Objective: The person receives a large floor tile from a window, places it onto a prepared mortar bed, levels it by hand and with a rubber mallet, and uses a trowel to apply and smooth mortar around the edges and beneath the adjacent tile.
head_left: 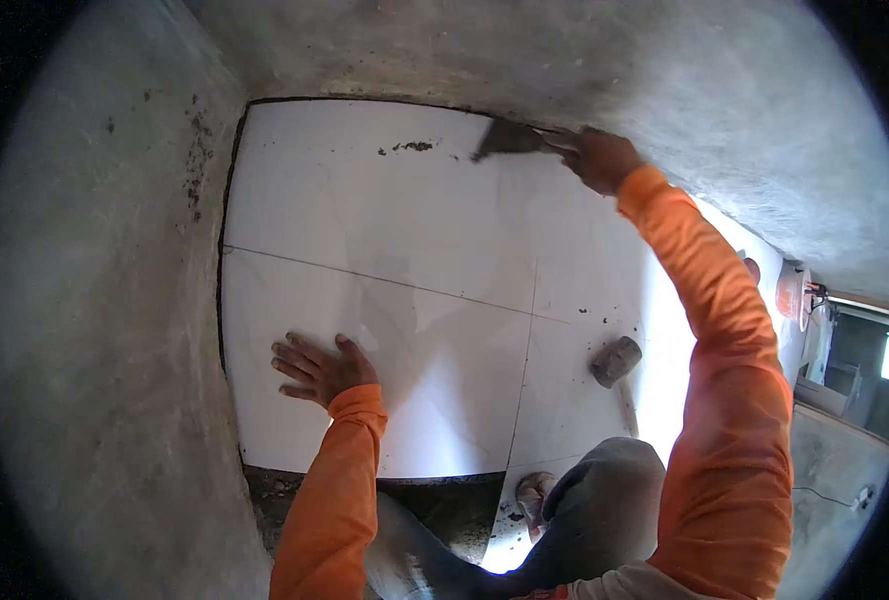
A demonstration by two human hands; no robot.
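Note:
Large white floor tiles (pixel 384 200) lie below me, with thin dark joints and small dark crumbs of mortar on them. My left hand (pixel 316 372) rests spread on the lower-left tile, fingers apart, holding nothing. My right hand (pixel 599 158) grips a dark flat-bladed trowel (pixel 509 137) by its handle; the blade is at the far edge of the tiles by the back wall, near some crumbs. A mallet (pixel 614 362) with a grimy head and pale handle lies on the tile at the right.
Bare grey walls (pixel 104 280) bound the tiles at left and back. My knee (pixel 604 480) and foot are at the lower right beside a dark untiled gap (pixel 434 510). A bucket (pixel 792 295), a doorway (pixel 854 350) and a cable (pixel 819 497) are at the right.

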